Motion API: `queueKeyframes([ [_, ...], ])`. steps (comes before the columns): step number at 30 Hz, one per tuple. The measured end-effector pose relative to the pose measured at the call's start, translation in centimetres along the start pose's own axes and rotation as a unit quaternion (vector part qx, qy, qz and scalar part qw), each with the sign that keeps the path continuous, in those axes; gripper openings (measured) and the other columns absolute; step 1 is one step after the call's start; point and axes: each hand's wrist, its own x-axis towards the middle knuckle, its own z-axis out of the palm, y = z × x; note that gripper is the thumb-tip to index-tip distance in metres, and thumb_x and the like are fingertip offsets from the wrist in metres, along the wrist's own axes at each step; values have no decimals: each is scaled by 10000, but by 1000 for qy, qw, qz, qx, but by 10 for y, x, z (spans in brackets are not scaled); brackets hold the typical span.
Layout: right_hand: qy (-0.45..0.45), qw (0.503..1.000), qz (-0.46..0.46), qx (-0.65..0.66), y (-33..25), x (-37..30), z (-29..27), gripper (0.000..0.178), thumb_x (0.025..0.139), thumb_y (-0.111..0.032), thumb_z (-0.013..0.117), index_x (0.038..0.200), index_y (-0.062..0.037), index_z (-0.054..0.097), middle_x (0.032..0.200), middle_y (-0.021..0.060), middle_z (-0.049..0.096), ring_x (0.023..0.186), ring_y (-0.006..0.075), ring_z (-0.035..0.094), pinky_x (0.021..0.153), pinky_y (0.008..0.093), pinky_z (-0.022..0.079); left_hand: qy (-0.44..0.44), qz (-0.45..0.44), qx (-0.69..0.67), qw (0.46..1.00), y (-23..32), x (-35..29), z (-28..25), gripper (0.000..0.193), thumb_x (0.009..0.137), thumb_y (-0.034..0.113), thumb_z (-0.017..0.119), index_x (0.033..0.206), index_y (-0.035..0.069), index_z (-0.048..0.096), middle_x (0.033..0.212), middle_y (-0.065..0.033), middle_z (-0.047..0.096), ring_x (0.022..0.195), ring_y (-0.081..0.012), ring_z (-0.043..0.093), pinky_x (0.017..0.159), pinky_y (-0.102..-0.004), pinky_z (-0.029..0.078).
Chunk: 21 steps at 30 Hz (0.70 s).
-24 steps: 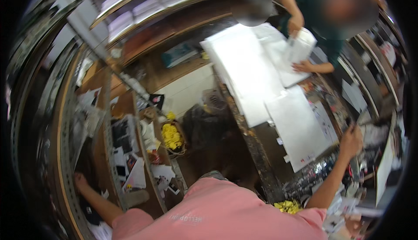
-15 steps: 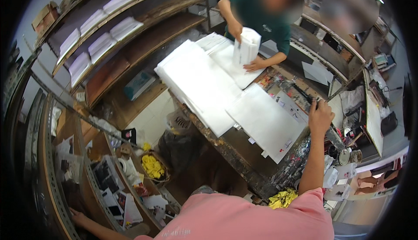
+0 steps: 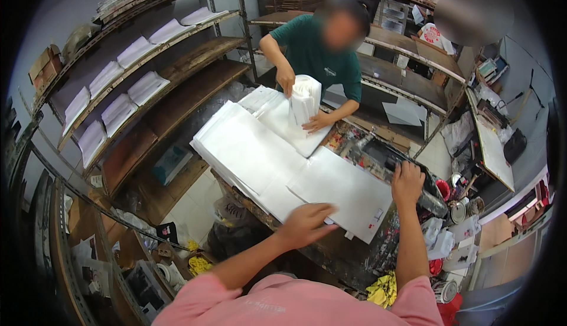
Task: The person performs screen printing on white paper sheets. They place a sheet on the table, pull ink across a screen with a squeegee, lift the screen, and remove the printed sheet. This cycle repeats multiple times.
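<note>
I see the printed white sheet [image 3: 354, 184] lying on the worktable [image 3: 360, 258]; my left hand [image 3: 306, 224], fingers loosely parted, is at its near edge. My right [image 3: 408, 182] curls by the black frame [image 3: 434, 200] (grip: can't tell). Flat fingers should avoid creasing.

Lettering in view
Dark letters [image 3: 233, 212] mark a plastic bag [image 3: 227, 206] beside the tabletop's [image 3: 348, 256] near edge; faint print [image 3: 269, 307] on pink shirt [image 3: 307, 302].

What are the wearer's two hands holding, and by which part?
Left hand: nothing held, open near the edge of the white sheet. Right hand: curled beside the black tray-like thing; cannot tell whether it grips anything.
</note>
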Motion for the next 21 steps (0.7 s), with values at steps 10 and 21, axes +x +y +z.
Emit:
queueKeyframes([
  [10, 26, 998, -8, 54, 3, -29, 2, 589, 880, -270, 586, 1368, 57, 548, 1028, 162, 633, 886, 352, 572, 829, 495, 418, -211, 199, 70, 954, -45, 199, 144, 1109, 661, 383, 913, 1513, -68, 365, 1364, -175, 549, 1291, -363, 517, 1088, -471, 391],
  [21, 141, 984, 105, 33, -8, -19, -6, 661, 834, -153, 672, 1443, 20, 482, 1348, 188, 530, 1284, 373, 484, 1080, 482, 413, -134, 210, 92, 964, -61, 222, 176, 1122, 694, 136, 852, 1621, -10, 237, 960, -125, 609, 908, -337, 589, 798, -456, 473],
])
